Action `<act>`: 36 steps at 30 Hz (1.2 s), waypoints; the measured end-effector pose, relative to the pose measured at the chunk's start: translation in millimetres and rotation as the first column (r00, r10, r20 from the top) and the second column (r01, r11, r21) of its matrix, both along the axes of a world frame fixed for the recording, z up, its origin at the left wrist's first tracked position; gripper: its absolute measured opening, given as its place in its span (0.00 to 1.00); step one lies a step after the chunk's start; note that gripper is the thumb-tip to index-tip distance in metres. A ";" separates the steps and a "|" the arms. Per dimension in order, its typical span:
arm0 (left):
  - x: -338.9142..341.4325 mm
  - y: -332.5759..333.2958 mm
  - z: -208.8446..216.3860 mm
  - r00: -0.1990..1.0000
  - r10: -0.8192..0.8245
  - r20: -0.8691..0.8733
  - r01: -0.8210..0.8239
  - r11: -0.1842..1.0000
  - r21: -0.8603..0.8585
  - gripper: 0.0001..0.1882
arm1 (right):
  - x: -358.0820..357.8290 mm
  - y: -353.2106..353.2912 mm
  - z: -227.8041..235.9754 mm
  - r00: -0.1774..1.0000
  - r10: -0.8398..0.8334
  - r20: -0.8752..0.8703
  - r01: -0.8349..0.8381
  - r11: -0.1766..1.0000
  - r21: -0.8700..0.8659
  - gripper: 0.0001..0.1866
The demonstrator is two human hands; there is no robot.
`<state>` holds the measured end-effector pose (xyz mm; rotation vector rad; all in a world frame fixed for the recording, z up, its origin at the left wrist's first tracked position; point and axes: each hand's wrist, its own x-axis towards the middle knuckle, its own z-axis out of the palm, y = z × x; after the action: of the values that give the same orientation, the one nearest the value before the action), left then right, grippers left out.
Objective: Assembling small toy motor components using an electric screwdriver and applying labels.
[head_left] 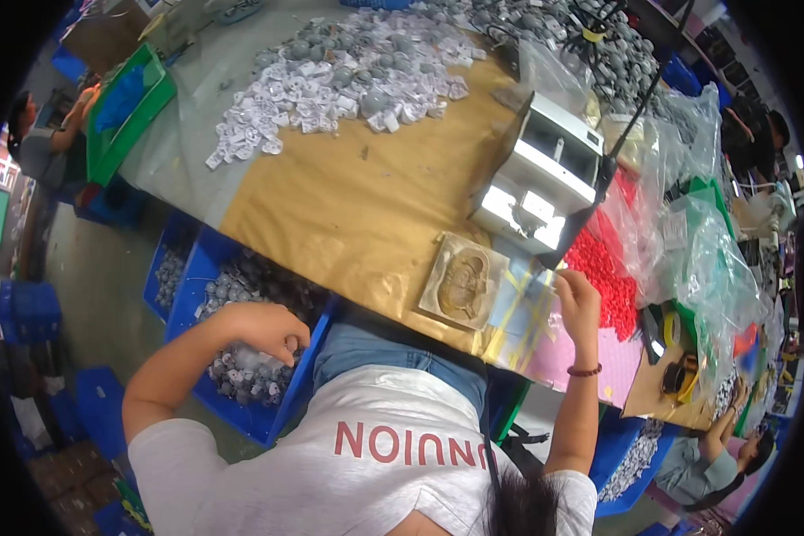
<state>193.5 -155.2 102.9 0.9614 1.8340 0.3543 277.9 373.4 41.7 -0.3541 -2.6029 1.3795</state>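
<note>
My left hand is over a blue bin at the table's near left side, its fingers curled inward. Whatever it may hold is hidden. Below it in the bin lie grey and white plastic parts. My right hand is raised at the left edge of a heap of small red parts, fingers bent together; anything between the fingertips is too small to make out. Between my hands, near the table edge, sits a square block with a shaped hollow. Behind it stands a white and grey machine.
White and grey plastic parts are heaped across the far table on brown paper. Clear plastic bags crowd the right side. A green tray is at far left. Co-workers sit at far left and lower right.
</note>
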 end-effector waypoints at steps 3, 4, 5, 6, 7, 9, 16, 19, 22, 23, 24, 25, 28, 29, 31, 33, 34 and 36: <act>-33.5 5.1 -5.9 0.961 0.183 -0.205 -0.163 0.980 0.112 0.17 | 2.3 19.5 -5.0 0.999 -0.036 -0.032 0.046 0.921 0.388 0.08; -51.9 15.1 -13.8 0.908 0.254 -0.334 -0.210 0.964 0.164 0.15 | 0.9 21.5 -2.6 0.999 -0.042 -0.034 0.053 0.856 0.514 0.09; -74.6 32.8 -19.2 0.830 0.329 -0.451 -0.244 0.941 0.236 0.14 | 1.7 24.0 -4.3 0.998 -0.045 -0.042 0.061 0.796 0.602 0.10; -97.8 52.9 -27.4 0.722 0.419 -0.551 -0.283 0.905 0.317 0.13 | 0.4 27.3 -8.9 0.998 -0.036 -0.043 0.055 0.755 0.654 0.11; -122.9 74.9 -30.6 0.601 0.486 -0.635 -0.243 0.867 0.434 0.14 | 0.0 30.6 -12.8 0.999 -0.031 -0.044 0.053 0.710 0.702 0.13; -169.4 108.4 -54.8 0.370 0.616 -0.696 -0.273 0.788 0.552 0.16 | -5.6 34.9 -20.5 1.000 -0.008 -0.030 0.027 0.680 0.733 0.13; -238.6 174.6 -90.0 0.094 0.707 -0.701 -0.372 0.678 0.634 0.17 | -17.9 36.8 -29.6 1.000 0.000 -0.022 0.017 0.634 0.773 0.07; -221.6 167.2 -99.4 0.201 0.751 -0.629 -0.276 0.659 0.699 0.15 | -19.6 40.2 -37.1 0.999 0.020 -0.027 0.008 0.640 0.768 0.05; -159.1 157.5 -83.0 0.481 0.690 -0.541 -0.184 0.683 0.707 0.13 | -17.1 39.9 -32.2 0.999 0.030 -0.013 -0.010 0.643 0.766 0.05; -136.3 149.8 -84.1 0.530 0.629 -0.568 -0.160 0.732 0.662 0.13 | -17.5 39.6 -31.6 0.999 0.037 -0.015 -0.012 0.644 0.765 0.05; -113.4 141.4 -85.7 0.576 0.567 -0.589 -0.134 0.776 0.616 0.13 | -18.2 37.8 -29.8 0.999 0.048 -0.024 -0.013 0.650 0.760 0.05; -100.6 133.6 -88.1 0.561 0.570 -0.600 -0.084 0.761 0.644 0.13 | -19.0 37.7 -31.7 0.998 0.059 -0.033 -0.014 0.659 0.752 0.06; -81.6 122.4 -89.5 0.532 0.619 -0.578 -0.047 0.703 0.710 0.12 | -18.3 37.4 -29.6 0.996 0.067 -0.056 -0.006 0.691 0.723 0.06; -80.6 119.8 -87.9 0.520 0.639 -0.567 -0.059 0.689 0.722 0.12 | -17.8 38.6 -29.1 0.996 0.050 -0.072 0.011 0.742 0.671 0.06; -82.5 129.8 -84.2 0.515 0.673 -0.532 -0.077 0.654 0.753 0.11 | -15.1 40.0 -30.3 0.994 0.004 -0.105 0.054 0.833 0.551 0.05; -69.3 150.8 -65.5 0.581 0.686 -0.438 -0.043 0.563 0.825 0.10 | -9.9 45.2 -28.1 0.995 -0.045 -0.087 0.069 0.952 0.299 0.06; -58.7 166.8 -51.9 0.643 0.665 -0.380 -0.005 0.500 0.866 0.10 | -5.0 48.5 -28.7 0.994 -0.074 -0.079 0.085 0.985 0.151 0.07; -27.5 190.9 -48.7 0.725 0.579 -0.374 0.075 0.474 0.877 0.10 | -0.7 41.9 -25.4 0.988 -0.089 -0.125 0.074 0.990 -0.119 0.09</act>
<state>166.0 35.7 54.2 1.6029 2.5043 1.4256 277.2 415.3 16.3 -0.3695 -2.3846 1.4751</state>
